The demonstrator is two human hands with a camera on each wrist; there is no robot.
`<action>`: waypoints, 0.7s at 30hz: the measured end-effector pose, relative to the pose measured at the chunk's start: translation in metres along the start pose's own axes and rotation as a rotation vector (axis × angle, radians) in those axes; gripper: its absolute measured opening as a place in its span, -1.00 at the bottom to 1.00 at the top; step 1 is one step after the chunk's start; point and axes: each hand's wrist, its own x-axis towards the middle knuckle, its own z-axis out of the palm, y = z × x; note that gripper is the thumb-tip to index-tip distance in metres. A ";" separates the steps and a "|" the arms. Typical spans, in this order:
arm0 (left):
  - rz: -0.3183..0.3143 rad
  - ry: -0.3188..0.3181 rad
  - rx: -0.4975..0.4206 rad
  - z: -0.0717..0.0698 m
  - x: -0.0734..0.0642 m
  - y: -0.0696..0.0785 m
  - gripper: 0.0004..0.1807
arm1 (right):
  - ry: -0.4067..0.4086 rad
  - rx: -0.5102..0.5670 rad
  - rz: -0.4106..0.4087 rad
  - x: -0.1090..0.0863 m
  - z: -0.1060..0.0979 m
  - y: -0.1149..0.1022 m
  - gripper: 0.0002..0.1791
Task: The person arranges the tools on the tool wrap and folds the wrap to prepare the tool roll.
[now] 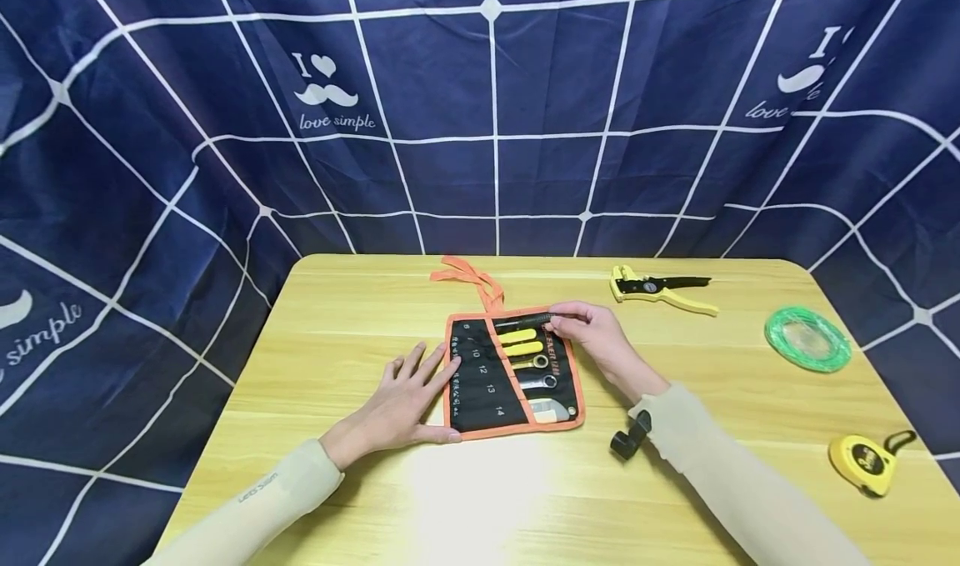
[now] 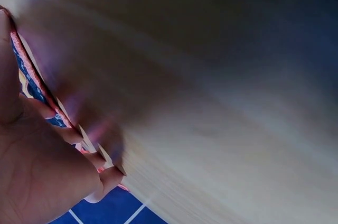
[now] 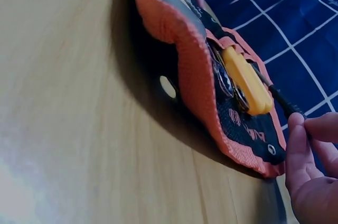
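A black tool pouch (image 1: 483,383) with orange edging lies flat on the table, its slots numbered. Along its left edge rests my left hand (image 1: 401,403), fingers spread and the thumb at the bottom corner. My right hand (image 1: 596,341) pinches a thin black pen-like tool (image 1: 525,322) by its end, at the pouch's top slot; the tool's other end is inside the slot. Below it sit yellow-handled tools (image 1: 522,343), a ring spanner (image 1: 536,363), another spanner (image 1: 543,382) and a pale-handled tool (image 1: 551,410). In the right wrist view, thumb and fingertips hold the black tool (image 3: 285,102).
Yellow-and-black wire strippers (image 1: 660,289) lie at the back right. Green wire coil (image 1: 807,338) and a yellow tape measure (image 1: 862,464) are at the right edge. Orange ties (image 1: 472,276) trail from the pouch's top. Blue checked curtains (image 1: 420,74) surround the table.
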 end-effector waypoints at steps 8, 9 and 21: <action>-0.002 -0.003 0.000 -0.001 0.000 0.000 0.23 | -0.005 -0.083 -0.009 0.005 0.016 -0.001 -0.64; -0.002 -0.005 -0.001 -0.001 0.000 0.000 0.23 | -0.008 -0.090 -0.012 0.006 0.018 -0.001 -0.65; -0.008 -0.021 -0.012 -0.004 0.000 0.000 0.22 | 0.006 -0.326 -0.024 0.012 0.035 -0.004 -0.74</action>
